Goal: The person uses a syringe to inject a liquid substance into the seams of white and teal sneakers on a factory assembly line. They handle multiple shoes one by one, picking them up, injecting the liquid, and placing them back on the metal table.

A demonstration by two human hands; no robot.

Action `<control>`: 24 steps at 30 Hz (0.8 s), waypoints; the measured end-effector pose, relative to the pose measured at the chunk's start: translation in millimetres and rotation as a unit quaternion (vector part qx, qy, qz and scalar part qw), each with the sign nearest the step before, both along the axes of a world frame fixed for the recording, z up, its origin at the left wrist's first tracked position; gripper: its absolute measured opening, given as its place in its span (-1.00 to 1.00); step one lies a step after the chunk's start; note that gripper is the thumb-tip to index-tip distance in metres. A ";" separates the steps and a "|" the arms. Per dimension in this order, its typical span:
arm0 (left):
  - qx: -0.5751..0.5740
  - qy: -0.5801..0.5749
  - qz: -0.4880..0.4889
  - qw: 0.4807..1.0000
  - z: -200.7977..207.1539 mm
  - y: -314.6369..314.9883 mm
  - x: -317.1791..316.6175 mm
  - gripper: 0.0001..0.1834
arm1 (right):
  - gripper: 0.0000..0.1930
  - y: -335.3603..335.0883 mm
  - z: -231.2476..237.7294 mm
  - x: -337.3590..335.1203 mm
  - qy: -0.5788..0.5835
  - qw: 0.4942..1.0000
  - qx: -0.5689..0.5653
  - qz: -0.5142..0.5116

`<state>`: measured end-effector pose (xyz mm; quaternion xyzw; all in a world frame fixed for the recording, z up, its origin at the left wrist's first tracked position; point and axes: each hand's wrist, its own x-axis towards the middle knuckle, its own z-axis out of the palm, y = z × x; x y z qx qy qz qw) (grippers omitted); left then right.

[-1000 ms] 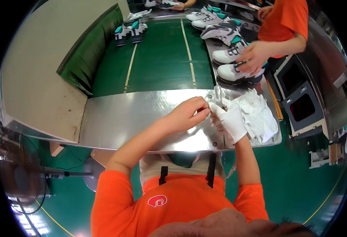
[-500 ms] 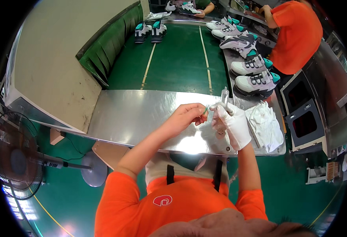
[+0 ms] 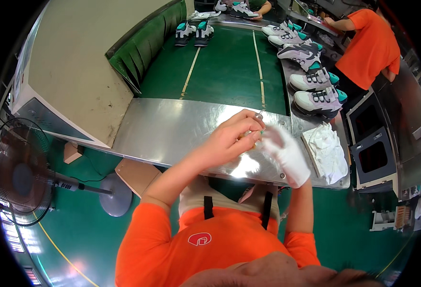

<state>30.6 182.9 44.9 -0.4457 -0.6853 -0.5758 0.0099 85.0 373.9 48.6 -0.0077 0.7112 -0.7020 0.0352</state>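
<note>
My bare left hand (image 3: 234, 136) is closed, fingers bent round the top of something small at my right hand's fingertips. My right hand (image 3: 287, 155), in a white glove, meets it from the right and is slightly blurred. Between them only the tip of a clear, narrow bottle-like thing (image 3: 259, 115) shows above the left fingers; the hands hide the rest. A small green piece (image 3: 262, 133) shows at the left fingertips. Both hands are above the shiny metal table (image 3: 172, 129).
White-and-black shoes with teal linings (image 3: 318, 100) line the right-hand ledge. Two more shoes (image 3: 203, 34) stand on the green belt (image 3: 220, 67). A white cloth (image 3: 328, 153) lies at the table's right. Left are a beige machine (image 3: 86, 71) and a fan (image 3: 21, 179). A co-worker (image 3: 370, 48) stands far right.
My left hand has moved right and up over the clear thing, which stood upright in my gloved right hand. The hands are now together. The whole view has shifted slightly.
</note>
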 end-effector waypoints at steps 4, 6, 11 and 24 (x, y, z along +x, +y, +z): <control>-0.087 0.244 0.073 0.963 -0.5 2.0 -3.7 -0.86 | -0.68 12.9 12.5 4.7 0.120 0.990 0.059 -0.049; -0.113 0.308 0.082 0.941 0.1 3.1 -1.1 -0.83 | -0.72 6.3 22.8 7.6 0.199 0.955 0.220 -0.026; -0.117 0.308 0.103 0.939 2.0 4.1 1.6 -0.81 | -0.72 12.3 27.8 6.9 0.149 0.978 0.117 -0.087; -0.138 0.346 0.102 0.922 -7.0 16.0 13.3 -0.77 | -0.70 6.2 17.6 8.1 -0.030 0.991 -0.128 -0.039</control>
